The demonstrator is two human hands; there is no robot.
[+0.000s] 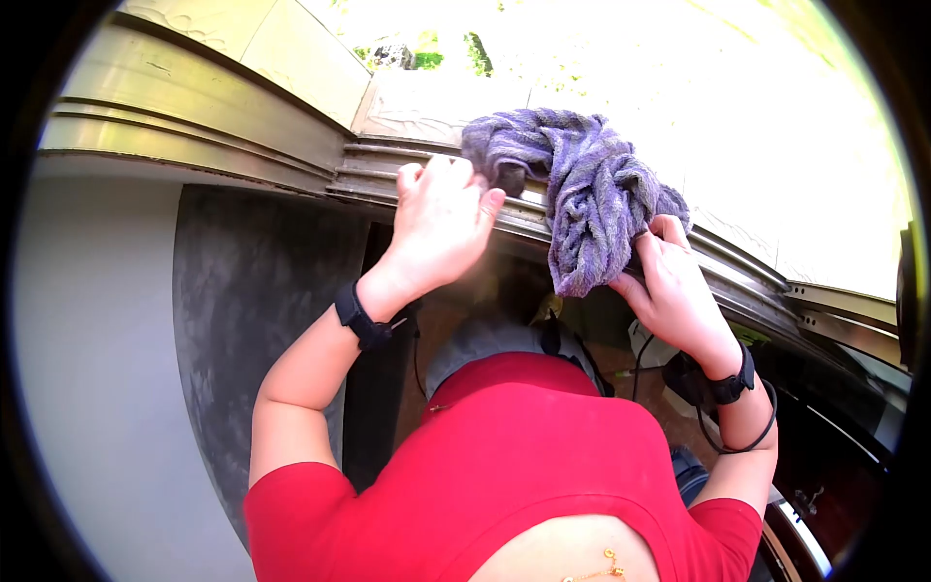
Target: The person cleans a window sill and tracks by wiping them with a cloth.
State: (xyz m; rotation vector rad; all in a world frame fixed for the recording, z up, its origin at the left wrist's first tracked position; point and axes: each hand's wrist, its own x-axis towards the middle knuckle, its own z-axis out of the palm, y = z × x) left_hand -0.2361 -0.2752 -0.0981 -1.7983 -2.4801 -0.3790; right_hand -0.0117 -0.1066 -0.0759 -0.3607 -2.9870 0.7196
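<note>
A twisted, bunched purple-grey towel point(596, 184) lies over the metal window track point(524, 215), with one thick fold hanging down on my side. At the towel's left end, my left hand point(436, 218) has its fingers curled in against the cloth; the exact grip is partly hidden. My right hand point(674, 286) pinches the lower right part of the towel between thumb and fingers. Each wrist wears a black strap point(361, 315), and a cable loops around my right forearm.
Bright tiled ledge point(417, 102) lies beyond the track, with greenery point(427, 60) outside. Metal frame point(194, 121) runs along the left, above a grey wall panel point(257, 291). At the right, the track's raised end bracket point(839, 306) is close to dark furniture point(824, 446).
</note>
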